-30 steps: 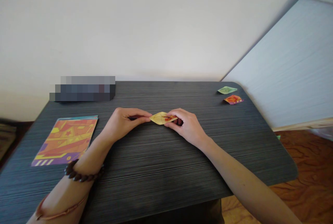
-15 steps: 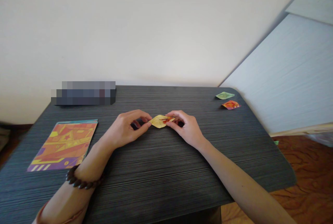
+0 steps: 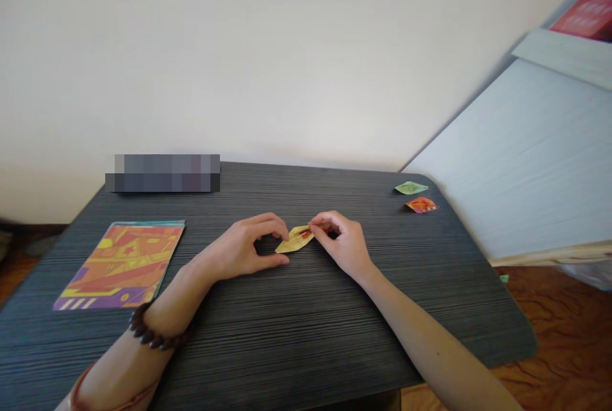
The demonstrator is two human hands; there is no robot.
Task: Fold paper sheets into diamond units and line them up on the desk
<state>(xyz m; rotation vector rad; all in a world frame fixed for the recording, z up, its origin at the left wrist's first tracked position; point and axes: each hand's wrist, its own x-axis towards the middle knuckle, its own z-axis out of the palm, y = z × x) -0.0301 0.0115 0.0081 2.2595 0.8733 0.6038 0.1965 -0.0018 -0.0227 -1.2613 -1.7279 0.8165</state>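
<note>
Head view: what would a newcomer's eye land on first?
Probably the stack of orange-patterned sheets, at the left of the dark table. Then the folded yellow paper in the middle, its right end pinched by the right hand. A green folded paper and an orange one lie near the far right corner.

Two hands show, one left hand (image 3: 248, 245) and one right hand (image 3: 342, 242). Folded papers number three: one yellow paper (image 3: 293, 241), one green paper (image 3: 411, 188) and one orange paper (image 3: 421, 205). There is one pile of sheets (image 3: 122, 264); how many sheets it has cannot be told. Bracelets come to two, one beaded bracelet (image 3: 148, 333) and one cord bracelet (image 3: 75, 392). There is one counter (image 3: 287, 334) and one blurred-out object (image 3: 165, 175).
</note>
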